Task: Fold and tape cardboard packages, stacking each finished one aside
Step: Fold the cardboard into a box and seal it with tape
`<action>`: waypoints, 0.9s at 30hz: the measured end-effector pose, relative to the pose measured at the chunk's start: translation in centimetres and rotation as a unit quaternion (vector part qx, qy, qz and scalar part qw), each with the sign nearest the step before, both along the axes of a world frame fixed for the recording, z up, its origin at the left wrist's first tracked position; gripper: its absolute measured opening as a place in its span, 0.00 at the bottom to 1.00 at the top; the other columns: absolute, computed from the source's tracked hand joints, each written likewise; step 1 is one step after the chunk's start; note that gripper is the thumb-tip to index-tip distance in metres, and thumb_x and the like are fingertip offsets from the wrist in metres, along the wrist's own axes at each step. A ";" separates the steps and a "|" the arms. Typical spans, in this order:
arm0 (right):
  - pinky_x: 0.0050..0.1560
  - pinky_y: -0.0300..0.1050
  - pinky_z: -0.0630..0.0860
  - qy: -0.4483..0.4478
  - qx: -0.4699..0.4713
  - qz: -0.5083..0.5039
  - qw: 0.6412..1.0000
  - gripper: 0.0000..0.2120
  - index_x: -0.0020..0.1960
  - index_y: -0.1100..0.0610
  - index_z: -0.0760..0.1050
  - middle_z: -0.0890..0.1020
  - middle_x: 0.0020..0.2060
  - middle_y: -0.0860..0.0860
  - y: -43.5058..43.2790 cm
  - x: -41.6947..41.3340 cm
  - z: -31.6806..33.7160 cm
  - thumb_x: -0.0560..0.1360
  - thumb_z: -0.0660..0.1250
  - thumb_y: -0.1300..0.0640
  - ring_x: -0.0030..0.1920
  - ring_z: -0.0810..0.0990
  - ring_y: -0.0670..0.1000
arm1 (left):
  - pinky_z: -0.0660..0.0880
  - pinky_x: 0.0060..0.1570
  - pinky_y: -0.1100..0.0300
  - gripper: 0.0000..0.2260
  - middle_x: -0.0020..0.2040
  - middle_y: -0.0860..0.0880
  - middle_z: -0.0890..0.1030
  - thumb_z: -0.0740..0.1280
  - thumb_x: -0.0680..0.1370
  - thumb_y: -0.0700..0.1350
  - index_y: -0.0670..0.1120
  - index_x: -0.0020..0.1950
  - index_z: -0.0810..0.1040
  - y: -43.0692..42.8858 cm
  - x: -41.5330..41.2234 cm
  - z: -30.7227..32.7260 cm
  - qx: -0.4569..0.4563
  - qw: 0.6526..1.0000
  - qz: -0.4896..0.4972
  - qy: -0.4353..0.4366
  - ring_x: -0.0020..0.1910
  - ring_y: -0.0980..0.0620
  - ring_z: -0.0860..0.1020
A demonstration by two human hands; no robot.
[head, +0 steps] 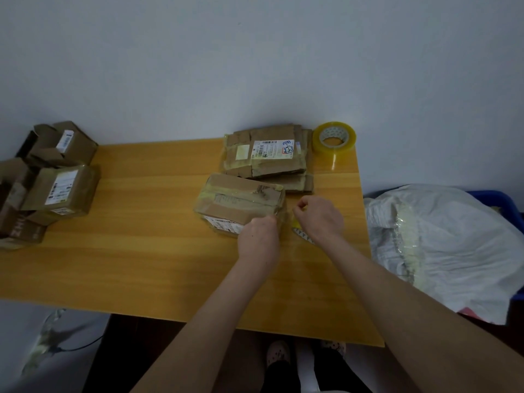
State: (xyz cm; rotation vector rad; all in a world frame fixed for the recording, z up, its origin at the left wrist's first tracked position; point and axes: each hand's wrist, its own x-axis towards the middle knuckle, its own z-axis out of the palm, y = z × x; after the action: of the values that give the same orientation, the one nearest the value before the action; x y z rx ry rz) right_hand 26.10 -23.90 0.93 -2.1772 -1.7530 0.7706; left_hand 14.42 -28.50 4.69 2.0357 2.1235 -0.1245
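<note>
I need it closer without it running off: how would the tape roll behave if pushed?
The tape roll lies flat, core opening upward, so it would probably slide, not roll. It looks thickly wound, so likely stiff and fairly heavy. Sitting at the far right corner of the table, a rightward push might drop it.

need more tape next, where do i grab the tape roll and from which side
From above, probably: the tape roll lies flat, hole up, so thumb in the hole and fingers on its outer right wall; flattened boxes crowd its left.
</note>
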 end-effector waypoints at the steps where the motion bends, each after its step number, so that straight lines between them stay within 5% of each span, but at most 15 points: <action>1: 0.39 0.43 0.75 -0.004 -0.001 0.003 1.000 0.09 0.50 0.48 0.79 0.81 0.45 0.48 0.0 -0.1 0.0 0.79 0.61 0.47 0.43 0.77 0.50 | 0.75 0.35 0.58 0.13 0.45 0.44 0.80 0.58 0.77 0.31 0.43 0.56 0.76 0.1 0.0 0.0 0.003 1.000 -0.003 0.002 0.39 0.48 0.76; 7: 0.38 0.44 0.74 0.004 0.011 -0.006 1.000 0.09 0.48 0.48 0.78 0.79 0.43 0.47 0.5 0.5 0.9 0.79 0.60 0.49 0.43 0.77 0.50 | 0.74 0.35 0.59 0.14 0.45 0.44 0.80 0.58 0.79 0.33 0.43 0.60 0.76 0.5 -0.4 -0.8 0.001 1.000 -0.010 -0.005 0.40 0.48 0.78; 12: 0.39 0.43 0.68 0.107 -0.005 -0.068 0.992 0.07 0.48 0.49 0.76 0.77 0.45 0.47 0.1 2.0 -0.3 0.79 0.62 0.47 0.44 0.74 0.50 | 0.77 0.38 0.57 0.18 0.54 0.46 0.79 0.57 0.80 0.37 0.47 0.70 0.65 -1.7 -0.6 -2.2 0.030 0.996 -0.068 -0.040 0.44 0.47 0.79; 20: 0.43 0.44 0.71 0.254 -0.005 -0.181 0.950 0.06 0.48 0.50 0.77 0.79 0.47 0.50 -0.3 3.4 -2.4 0.76 0.67 0.48 0.46 0.75 0.50 | 0.74 0.39 0.55 0.21 0.54 0.44 0.77 0.57 0.80 0.34 0.45 0.71 0.59 -3.2 -0.6 -7.2 -0.101 0.992 -0.069 0.003 0.47 0.45 0.80; 25: 0.41 0.42 0.67 0.260 0.007 -0.172 0.950 0.07 0.49 0.53 0.79 0.77 0.42 0.49 -0.5 3.8 -2.9 0.76 0.68 0.50 0.43 0.74 0.49 | 0.76 0.48 0.53 0.20 0.62 0.43 0.73 0.55 0.81 0.35 0.43 0.73 0.60 -3.2 0.0 -9.2 -0.136 0.986 -0.095 0.010 0.55 0.43 0.78; 27: 0.41 0.42 0.67 0.261 0.008 -0.166 0.951 0.07 0.49 0.53 0.78 0.77 0.42 0.49 -0.5 3.8 -3.0 0.76 0.68 0.50 0.43 0.74 0.49 | 0.76 0.44 0.53 0.18 0.61 0.44 0.74 0.58 0.79 0.35 0.43 0.70 0.68 -3.3 0.1 -8.6 -0.078 0.987 -0.137 -0.004 0.54 0.43 0.78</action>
State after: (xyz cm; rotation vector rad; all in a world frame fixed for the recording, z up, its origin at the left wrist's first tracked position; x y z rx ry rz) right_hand 29.87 -24.45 -2.11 -1.9407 -1.0975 1.1035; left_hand 14.56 -31.84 -3.94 2.2150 1.7569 -0.3117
